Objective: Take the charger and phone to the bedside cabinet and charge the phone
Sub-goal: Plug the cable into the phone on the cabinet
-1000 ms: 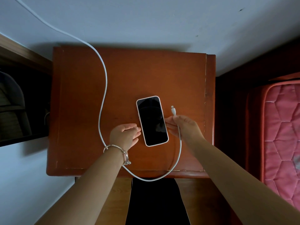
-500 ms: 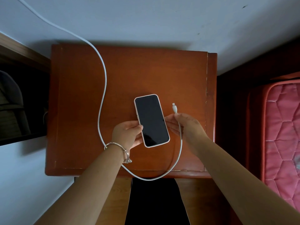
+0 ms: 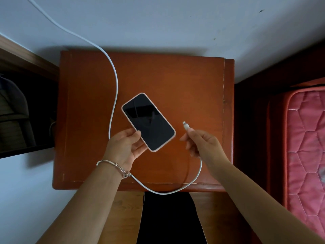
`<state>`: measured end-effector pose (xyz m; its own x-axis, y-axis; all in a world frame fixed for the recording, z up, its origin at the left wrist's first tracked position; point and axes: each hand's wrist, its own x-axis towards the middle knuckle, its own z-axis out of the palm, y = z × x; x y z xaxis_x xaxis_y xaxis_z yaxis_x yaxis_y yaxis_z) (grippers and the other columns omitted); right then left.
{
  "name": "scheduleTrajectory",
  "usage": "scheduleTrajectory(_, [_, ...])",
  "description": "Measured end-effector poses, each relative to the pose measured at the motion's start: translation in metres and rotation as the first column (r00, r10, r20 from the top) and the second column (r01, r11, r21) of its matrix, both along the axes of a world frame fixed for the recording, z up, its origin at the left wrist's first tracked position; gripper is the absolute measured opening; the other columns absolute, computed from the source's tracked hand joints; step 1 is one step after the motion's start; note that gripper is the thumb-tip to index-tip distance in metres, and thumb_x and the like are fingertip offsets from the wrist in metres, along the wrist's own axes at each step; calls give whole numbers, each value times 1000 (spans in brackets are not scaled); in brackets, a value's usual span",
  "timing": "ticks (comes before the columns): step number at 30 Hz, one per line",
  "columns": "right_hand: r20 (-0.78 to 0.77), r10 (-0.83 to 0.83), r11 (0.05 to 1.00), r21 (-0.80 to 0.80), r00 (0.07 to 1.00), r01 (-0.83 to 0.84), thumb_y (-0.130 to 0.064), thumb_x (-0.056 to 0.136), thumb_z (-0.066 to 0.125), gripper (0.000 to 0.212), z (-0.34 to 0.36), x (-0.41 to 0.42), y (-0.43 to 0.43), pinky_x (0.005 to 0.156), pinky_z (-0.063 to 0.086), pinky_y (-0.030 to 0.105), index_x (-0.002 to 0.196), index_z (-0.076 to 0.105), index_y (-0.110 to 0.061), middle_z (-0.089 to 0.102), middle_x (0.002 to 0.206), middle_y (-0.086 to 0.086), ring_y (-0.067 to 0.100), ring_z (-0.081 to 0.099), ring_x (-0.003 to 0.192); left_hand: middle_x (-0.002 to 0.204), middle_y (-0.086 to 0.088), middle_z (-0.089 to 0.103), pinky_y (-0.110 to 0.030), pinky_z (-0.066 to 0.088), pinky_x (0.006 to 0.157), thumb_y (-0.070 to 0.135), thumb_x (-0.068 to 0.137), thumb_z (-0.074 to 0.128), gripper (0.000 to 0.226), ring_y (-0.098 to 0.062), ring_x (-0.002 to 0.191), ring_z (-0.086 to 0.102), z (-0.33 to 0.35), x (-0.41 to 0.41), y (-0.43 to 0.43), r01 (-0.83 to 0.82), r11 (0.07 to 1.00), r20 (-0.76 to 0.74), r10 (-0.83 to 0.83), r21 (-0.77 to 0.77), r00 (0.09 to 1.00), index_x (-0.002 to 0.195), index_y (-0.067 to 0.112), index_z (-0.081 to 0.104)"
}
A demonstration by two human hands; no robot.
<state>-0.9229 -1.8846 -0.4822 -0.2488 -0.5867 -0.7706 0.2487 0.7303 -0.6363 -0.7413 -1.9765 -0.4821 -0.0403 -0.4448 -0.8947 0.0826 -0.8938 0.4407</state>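
Note:
A phone (image 3: pixel 148 121) with a dark screen and pale case is lifted above the reddish-brown bedside cabinet (image 3: pixel 175 81), tilted with its lower end toward the right. My left hand (image 3: pixel 124 147) grips its near-left edge. My right hand (image 3: pixel 202 143) pinches the white charger cable (image 3: pixel 115 88) just behind its plug (image 3: pixel 185 125), which points up and left, a short gap from the phone's lower end. The cable runs from the upper left wall across the cabinet, loops past the front edge and comes up to my right hand.
A red quilted mattress (image 3: pixel 306 147) lies to the right of the cabinet. A dark open shelf (image 3: pixel 21 111) with bags is on the left. The pale wall (image 3: pixel 175 23) is behind the cabinet. My dark trousers (image 3: pixel 168 219) show below its front edge.
My left hand has picked the phone up off the cabinet and turned it so its lower end faces right. My right hand with the plug has shifted slightly right.

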Motion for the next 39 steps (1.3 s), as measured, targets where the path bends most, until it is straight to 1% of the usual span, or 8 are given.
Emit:
scheduleTrajectory(5, [7, 87, 995, -44, 996, -87, -28, 95, 51, 36, 3, 14, 8, 46, 38, 16, 64, 68, -21, 55, 48, -8, 8, 43, 43, 102, -12, 68, -28, 59, 60, 1, 88, 54, 16, -22, 90, 68, 3, 4, -6, -74, 997, -54, 73, -20, 996, 101, 7, 62])
scheduleTrajectory(9, [9, 152, 984, -96, 988, -150, -28, 95, 50, 35, 7, 22, 8, 47, 37, 18, 65, 67, -20, 54, 48, -8, 8, 43, 44, 97, -10, 69, -29, 59, 60, 1, 87, 55, 13, -22, 85, 69, 5, 4, -8, -111, 993, -56, 109, -34, 993, 96, 8, 62])
scheduleTrajectory(13, [2, 161, 980, -121, 987, -160, -26, 96, 49, 35, 9, 27, 6, 46, 37, 18, 67, 67, -16, 53, 47, -8, 9, 42, 43, 97, -10, 69, -30, 60, 61, 2, 88, 55, 14, -22, 85, 69, 6, 2, -7, -94, 995, -60, 91, -45, 994, 98, 7, 62])
scheduleTrajectory(19, [7, 178, 977, -121, 984, -176, -27, 96, 49, 34, 10, 30, 7, 47, 37, 21, 69, 67, -16, 53, 47, -8, 10, 42, 44, 91, -10, 69, -29, 59, 60, 1, 87, 55, 11, -23, 84, 69, 7, -1, -3, -78, 996, -57, 75, -49, 996, 92, 8, 62])
scheduleTrajectory(22, [0, 177, 977, -119, 984, -175, -27, 96, 49, 34, 10, 31, 9, 46, 37, 20, 70, 67, -15, 53, 47, -8, 10, 42, 43, 88, -8, 70, -30, 59, 60, 1, 87, 55, 10, -21, 80, 71, 7, -1, -1, -61, 997, -51, 59, -53, 997, 89, 9, 62])
scheduleTrajectory(27, [-4, 172, 980, -101, 985, -172, -27, 96, 50, 34, 10, 32, 11, 45, 36, 22, 68, 67, -17, 53, 47, -8, 10, 41, 42, 94, -10, 69, -30, 60, 63, 1, 87, 55, 11, -25, 88, 68, 8, -1, 0, -26, 997, -24, 24, -79, 999, 91, 9, 61])
scheduleTrajectory(34, [16, 133, 984, -119, 991, -130, -26, 96, 50, 37, 10, 37, 13, 43, 36, 17, 65, 67, -19, 53, 45, -7, 8, 41, 39, 109, -15, 67, -33, 60, 68, 2, 87, 55, 24, -28, 98, 67, 9, 2, 0, 33, 994, -13, -35, -102, 999, 111, 4, 58])
scheduleTrajectory(39, [33, 80, 988, -132, 996, -75, -22, 97, 49, 37, 11, 40, 14, 43, 36, 17, 66, 67, -13, 52, 44, -6, 9, 40, 39, 107, -15, 67, -34, 60, 69, 2, 87, 56, 24, -28, 95, 68, 10, 2, 3, 45, 994, -18, -47, -104, 999, 111, 3, 57])
